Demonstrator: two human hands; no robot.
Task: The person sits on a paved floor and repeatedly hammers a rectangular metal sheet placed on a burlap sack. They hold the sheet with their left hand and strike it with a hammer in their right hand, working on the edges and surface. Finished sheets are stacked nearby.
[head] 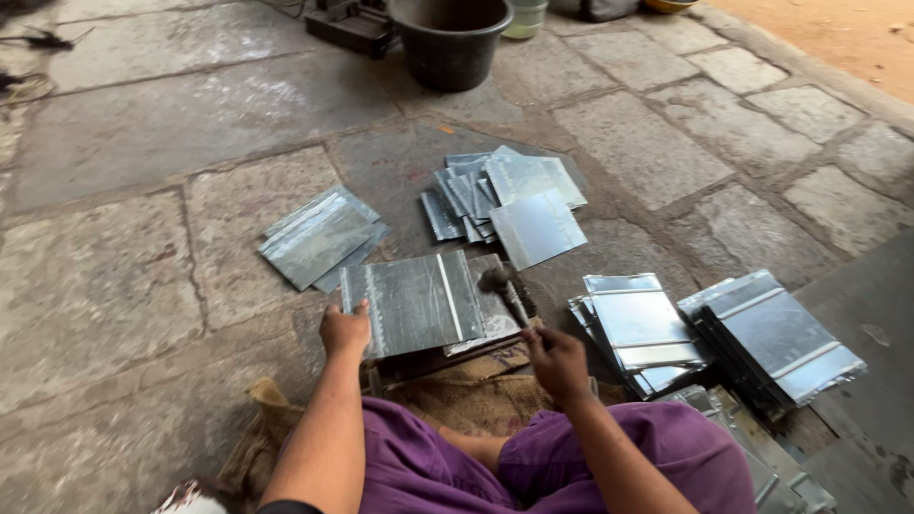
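A rectangular metal sheet (pixel 416 302) lies flat on a dark block in front of my knees. My left hand (pixel 344 330) grips its near left corner. My right hand (pixel 557 360) is closed on the handle of a small hammer (pixel 503 287), whose head rests on the sheet's right edge. I sit on the stone floor with purple trousers and a piece of sackcloth (pixel 476 390) under the block.
Stacks of similar metal sheets lie around: one at the left (pixel 320 236), a loose pile ahead (pixel 509 200), two stacks at the right (pixel 640 324) (pixel 776 338). A black bucket (pixel 450 40) stands at the far edge of the stone paving.
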